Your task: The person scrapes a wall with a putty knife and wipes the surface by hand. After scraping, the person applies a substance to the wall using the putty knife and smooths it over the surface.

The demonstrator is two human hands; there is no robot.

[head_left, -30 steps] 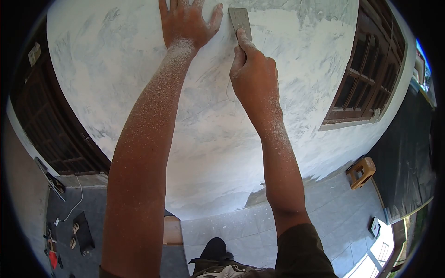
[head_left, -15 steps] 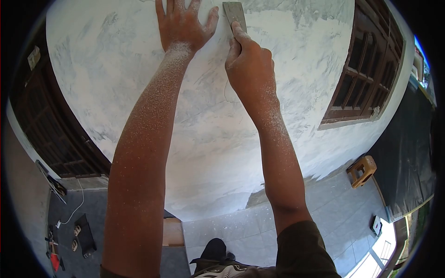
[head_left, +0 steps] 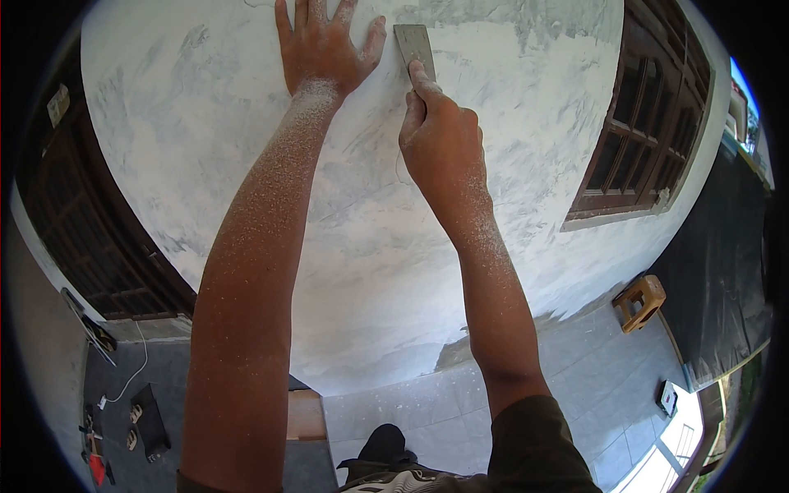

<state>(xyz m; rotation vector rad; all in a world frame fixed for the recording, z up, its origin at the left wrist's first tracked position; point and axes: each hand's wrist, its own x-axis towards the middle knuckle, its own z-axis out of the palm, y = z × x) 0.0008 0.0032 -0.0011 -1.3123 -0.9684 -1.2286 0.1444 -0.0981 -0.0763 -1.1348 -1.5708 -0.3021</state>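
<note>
My right hand point(head_left: 444, 135) grips a putty knife point(head_left: 414, 46), its thumb or finger stretched along the flat grey blade. The blade lies against the white, patchy wall point(head_left: 370, 238), which shows grey smears and rough plaster marks. To the left, my left hand point(head_left: 327, 49) rests on the wall with its fingers spread, the tips partly cut off at the top of the view. White dust covers both wrists and the left forearm. The knife's handle is hidden inside my right fist.
A brown wooden window point(head_left: 641, 123) is at the right, a dark door point(head_left: 90, 214) at the left. On the tiled floor stand a brown stool point(head_left: 640, 303) and a small black-and-white object point(head_left: 667, 399). Sandals point(head_left: 133, 426), a white cable point(head_left: 146, 353) and a red-handled tool point(head_left: 97, 468) lie lower left.
The putty knife and my right hand have moved slightly down the wall. My left hand stays in nearly the same spot.
</note>
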